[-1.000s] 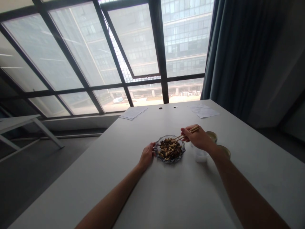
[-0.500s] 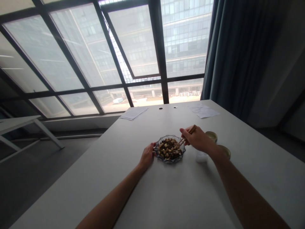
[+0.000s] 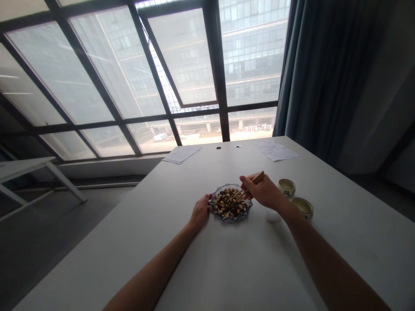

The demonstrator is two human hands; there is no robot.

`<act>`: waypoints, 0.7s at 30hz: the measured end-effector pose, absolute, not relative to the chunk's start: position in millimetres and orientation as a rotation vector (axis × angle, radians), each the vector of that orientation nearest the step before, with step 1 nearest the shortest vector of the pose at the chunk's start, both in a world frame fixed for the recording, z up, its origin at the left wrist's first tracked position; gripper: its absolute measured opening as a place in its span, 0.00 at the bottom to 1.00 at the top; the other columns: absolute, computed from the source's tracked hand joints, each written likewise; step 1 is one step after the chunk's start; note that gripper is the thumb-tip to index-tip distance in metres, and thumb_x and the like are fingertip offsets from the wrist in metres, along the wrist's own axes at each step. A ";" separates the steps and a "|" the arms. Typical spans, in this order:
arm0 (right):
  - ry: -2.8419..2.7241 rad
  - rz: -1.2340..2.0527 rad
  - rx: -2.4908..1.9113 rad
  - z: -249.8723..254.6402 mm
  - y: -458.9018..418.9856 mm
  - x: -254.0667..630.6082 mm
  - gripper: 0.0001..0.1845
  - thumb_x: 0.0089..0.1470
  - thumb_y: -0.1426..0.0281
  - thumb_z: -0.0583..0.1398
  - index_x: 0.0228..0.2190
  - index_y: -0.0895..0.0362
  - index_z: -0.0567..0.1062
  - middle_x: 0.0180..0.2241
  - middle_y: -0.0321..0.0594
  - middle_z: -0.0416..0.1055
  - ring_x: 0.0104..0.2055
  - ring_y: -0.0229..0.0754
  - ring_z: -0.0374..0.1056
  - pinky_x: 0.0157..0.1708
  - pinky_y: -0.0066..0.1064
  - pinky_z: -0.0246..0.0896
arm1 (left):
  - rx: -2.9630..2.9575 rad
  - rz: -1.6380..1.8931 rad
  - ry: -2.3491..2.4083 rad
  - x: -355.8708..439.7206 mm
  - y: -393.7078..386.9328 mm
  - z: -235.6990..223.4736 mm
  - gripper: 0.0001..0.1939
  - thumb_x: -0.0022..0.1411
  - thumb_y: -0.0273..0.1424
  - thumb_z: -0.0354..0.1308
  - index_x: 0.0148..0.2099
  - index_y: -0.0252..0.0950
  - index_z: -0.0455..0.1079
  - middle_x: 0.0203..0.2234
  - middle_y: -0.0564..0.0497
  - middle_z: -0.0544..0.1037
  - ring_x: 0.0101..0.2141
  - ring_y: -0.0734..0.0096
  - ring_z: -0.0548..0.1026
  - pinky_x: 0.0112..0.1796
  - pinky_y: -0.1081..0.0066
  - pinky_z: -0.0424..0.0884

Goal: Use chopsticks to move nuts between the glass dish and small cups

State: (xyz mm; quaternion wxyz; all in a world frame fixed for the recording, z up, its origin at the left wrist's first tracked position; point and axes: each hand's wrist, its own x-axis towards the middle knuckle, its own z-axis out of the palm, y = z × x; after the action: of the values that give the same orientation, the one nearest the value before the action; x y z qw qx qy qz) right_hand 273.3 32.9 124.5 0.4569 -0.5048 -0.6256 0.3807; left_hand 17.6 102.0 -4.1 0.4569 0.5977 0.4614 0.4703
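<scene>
A scalloped clear glass dish (image 3: 232, 219) stands on the white table, filled with a mix of pale nuts or beans and darker pieces (image 3: 227, 203). My left hand (image 3: 201, 211) is closed on the left rim of this dish. In my right hand (image 3: 259, 190) is a pair of wooden chopsticks (image 3: 239, 195), slanting down to the left with their tips among the pieces. Whether the tips pinch anything is too small to tell. Partly behind my right wrist stands a small white translucent container (image 3: 272, 216).
Two small olive-coloured bowls (image 3: 287, 187) with dark markings stand right of my right forearm. Papers lie at the table's far left (image 3: 182, 154) and far right (image 3: 277, 151). Beyond the table's far edge are windows and a blue curtain (image 3: 304, 77).
My right hand has moved left with the chopsticks, whose tips are now nearer the middle of the dish. The two bowls show more fully. My left hand stays put.
</scene>
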 end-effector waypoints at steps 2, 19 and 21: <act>-1.661 0.992 -1.183 125.8 27.5 267.4 0.23 0.57 0.51 0.62 0.25 0.58 0.77 0.23 0.41 0.78 0.24 0.43 0.76 0.23 0.27 0.67 | 1.476 1.151 1.130 17.1 102.2 -3.9 0.33 0.65 0.56 0.53 0.51 0.31 0.78 0.40 0.42 0.83 0.34 0.61 0.77 0.30 0.69 0.70; -1.599 0.833 -1.390 136.9 23.7 286.0 0.24 0.58 0.52 0.62 0.20 0.56 0.75 0.18 0.43 0.75 0.18 0.44 0.72 0.19 0.30 0.64 | 1.485 1.175 1.142 16.0 102.2 -4.7 0.30 0.65 0.54 0.54 0.49 0.31 0.78 0.33 0.46 0.82 0.29 0.65 0.75 0.29 0.70 0.68; -1.610 0.877 -1.368 129.9 25.4 274.5 0.25 0.57 0.52 0.62 0.19 0.56 0.74 0.17 0.43 0.74 0.17 0.44 0.72 0.18 0.30 0.64 | 1.487 1.170 1.138 16.4 102.7 -4.4 0.31 0.65 0.55 0.54 0.49 0.31 0.78 0.34 0.45 0.82 0.29 0.65 0.75 0.29 0.70 0.68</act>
State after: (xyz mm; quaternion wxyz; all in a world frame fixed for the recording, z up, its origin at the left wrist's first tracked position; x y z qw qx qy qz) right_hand 274.5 25.4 129.9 0.4141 -0.5445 -0.6405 0.3490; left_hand 16.4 102.7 -4.4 0.4502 0.6014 0.4602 0.4732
